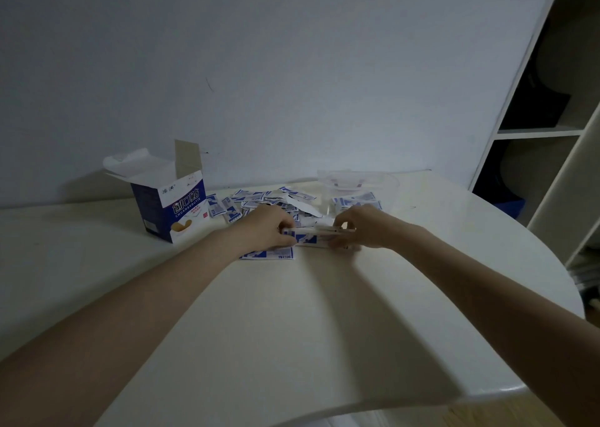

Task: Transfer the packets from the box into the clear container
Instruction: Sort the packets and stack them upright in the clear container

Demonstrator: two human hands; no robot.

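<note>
Both hands pinch one small stack of packets (313, 235) between them, my left hand (269, 228) at one end, my right hand (360, 228) at the other. I judge I'm squaring a bundle; next it must lift into the clear container (357, 183) just beyond my right hand, while loose packets (259, 199) lie beyond my left, beside the open box (172, 206).

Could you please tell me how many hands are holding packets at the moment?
2: the left hand and right hand grip opposite ends of one stack of packets.
</note>
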